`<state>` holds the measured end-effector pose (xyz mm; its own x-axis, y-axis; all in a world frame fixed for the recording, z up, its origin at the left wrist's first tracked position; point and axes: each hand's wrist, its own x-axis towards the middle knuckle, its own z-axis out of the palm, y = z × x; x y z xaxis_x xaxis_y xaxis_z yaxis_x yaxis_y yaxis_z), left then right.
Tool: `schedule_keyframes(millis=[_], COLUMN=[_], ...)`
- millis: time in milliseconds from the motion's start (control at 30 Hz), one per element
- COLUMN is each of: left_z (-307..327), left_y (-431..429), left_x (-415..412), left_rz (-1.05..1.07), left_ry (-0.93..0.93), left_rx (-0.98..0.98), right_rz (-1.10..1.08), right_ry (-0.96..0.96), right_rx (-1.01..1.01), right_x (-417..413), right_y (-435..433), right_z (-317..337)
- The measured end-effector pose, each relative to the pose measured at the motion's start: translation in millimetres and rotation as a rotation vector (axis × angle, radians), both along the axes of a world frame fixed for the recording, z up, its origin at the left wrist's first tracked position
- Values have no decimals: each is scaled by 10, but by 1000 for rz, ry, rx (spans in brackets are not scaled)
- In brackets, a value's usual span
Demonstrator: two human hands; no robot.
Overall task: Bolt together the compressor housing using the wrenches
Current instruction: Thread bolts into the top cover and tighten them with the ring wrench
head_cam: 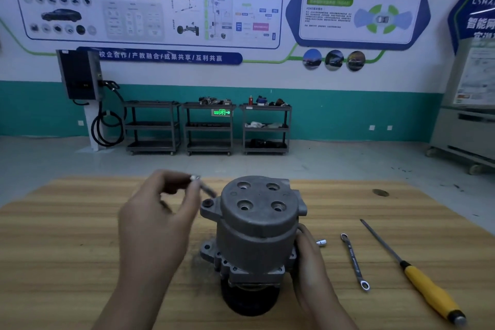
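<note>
The grey metal compressor housing (258,225) stands upright on the wooden table (67,236), its top face showing several round ports. My left hand (158,222) pinches a long bolt (205,186) by its head, the shank slanting down toward a mounting ear at the housing's upper left. My right hand (308,257) grips the housing's right side low down, fingers curled behind it. A double-ended ring wrench (355,262) lies on the table to the right, untouched.
A small socket (321,242) lies just right of the housing. A long-shafted driver with a yellow handle (417,273) lies at the far right. Several dark trolleys (209,128) stand against the far wall across open floor.
</note>
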<state>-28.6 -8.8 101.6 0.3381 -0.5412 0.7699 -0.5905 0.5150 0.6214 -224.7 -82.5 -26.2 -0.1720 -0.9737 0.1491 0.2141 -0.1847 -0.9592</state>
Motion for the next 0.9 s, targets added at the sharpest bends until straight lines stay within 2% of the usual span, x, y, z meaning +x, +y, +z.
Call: schedule_keyframes(millis=[67,100,233,367,533,900], left_z=[118,145,143,88,113,115], left_y=[51,34,-181,-302,-294,-287], left_x=[-219,-320,-516,-508,-467,-506], left_rz=[-179,-222,-182,-117,-147,-262], left_ry=[42,-16,-394,-611,-699,-746], left_rx=[-60,-70,-2,-13,-75,-40], right_rz=[18,26,35,31,33,29], right_ry=[-3,-9,-45,-110,-127,-154], right_rx=[-4,-6,10,38,33,-1], right_x=[6,9,11,12,23,35], right_y=[6,14,35,22,53,82], right_z=[-8,-6,3,29,42,32])
